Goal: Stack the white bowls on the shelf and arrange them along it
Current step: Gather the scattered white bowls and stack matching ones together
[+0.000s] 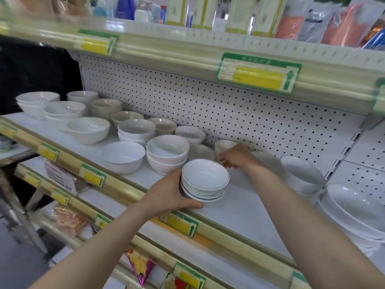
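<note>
Holding: the left hand (170,195) has its thumb and fingers clamped round a short stack of rimmed bowls (205,180), with the thumb low along the front.
Stack's place: at the front part of the white shelf (239,207), just right of a two-bowl stack (167,153); I cannot tell whether it rests on the board or hangs just above it.
Right hand: the right hand (237,158) reaches in behind the held stack, against a small bowl at the back (224,145); its fingers are curled towards the left, but whether they pinch anything I cannot tell.
Left stretch: a single bowl (124,156) stands near the front edge, a wider bowl (88,130) further along, and more stacks run to the far end, with beige bowls (127,116) behind them.
Right stretch: larger bowls (302,174) sit nested towards the corner.
Backing: a dotted pegboard (208,105) rises behind the bowls.
Edge above: a green and yellow price tag (258,74) is clipped to the upper rail.
</note>
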Demonstrator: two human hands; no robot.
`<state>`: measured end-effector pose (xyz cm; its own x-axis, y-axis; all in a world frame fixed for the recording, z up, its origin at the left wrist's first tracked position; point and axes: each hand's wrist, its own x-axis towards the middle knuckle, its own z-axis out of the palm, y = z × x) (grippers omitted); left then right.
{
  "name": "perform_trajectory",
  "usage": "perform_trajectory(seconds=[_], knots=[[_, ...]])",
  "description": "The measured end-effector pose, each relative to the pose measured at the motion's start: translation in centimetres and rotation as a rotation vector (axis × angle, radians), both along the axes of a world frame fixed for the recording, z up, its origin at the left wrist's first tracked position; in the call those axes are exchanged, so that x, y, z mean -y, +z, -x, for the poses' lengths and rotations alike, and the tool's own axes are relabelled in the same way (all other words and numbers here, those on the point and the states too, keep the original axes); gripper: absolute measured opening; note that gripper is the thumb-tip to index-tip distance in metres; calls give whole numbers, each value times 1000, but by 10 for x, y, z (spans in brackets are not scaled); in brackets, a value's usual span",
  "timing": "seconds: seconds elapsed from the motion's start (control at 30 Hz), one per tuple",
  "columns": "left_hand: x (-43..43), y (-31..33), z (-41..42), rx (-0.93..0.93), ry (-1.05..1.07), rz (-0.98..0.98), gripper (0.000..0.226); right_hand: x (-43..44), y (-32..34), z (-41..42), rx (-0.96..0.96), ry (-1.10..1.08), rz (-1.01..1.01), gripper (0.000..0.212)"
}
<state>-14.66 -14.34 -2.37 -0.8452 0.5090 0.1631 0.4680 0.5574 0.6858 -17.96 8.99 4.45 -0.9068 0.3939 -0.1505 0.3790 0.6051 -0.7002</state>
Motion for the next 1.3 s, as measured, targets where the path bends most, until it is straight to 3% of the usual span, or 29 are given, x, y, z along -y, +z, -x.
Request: perform_trajectory(seconds=[0.23, 0.47, 0.57, 0.9, 1.07, 1.2, 1.3], knots=[[3, -5, 6, 32, -14, 44, 109, 12, -24, 31, 33, 1, 176, 21], [2, -9, 8, 13, 6, 69, 109, 12, -24, 41, 42, -72, 172, 12], [2, -10, 9, 8, 4, 64, 108, 11, -22, 37, -30, -120, 240, 4], [-1, -11, 9, 10, -40, -22, 100, -12, 26, 1, -296, -283, 154, 18], [-1, -11, 17, 55, -101, -80, 98, -15, 37, -40, -280, -172, 289, 8], [0, -10, 20, 57, -149, -123, 95, -1, 38, -67, -161, -61, 214, 5], [-1, -11, 20, 47, -170, -153, 94, 10, 35, -79, -133, 2, 145, 17]])
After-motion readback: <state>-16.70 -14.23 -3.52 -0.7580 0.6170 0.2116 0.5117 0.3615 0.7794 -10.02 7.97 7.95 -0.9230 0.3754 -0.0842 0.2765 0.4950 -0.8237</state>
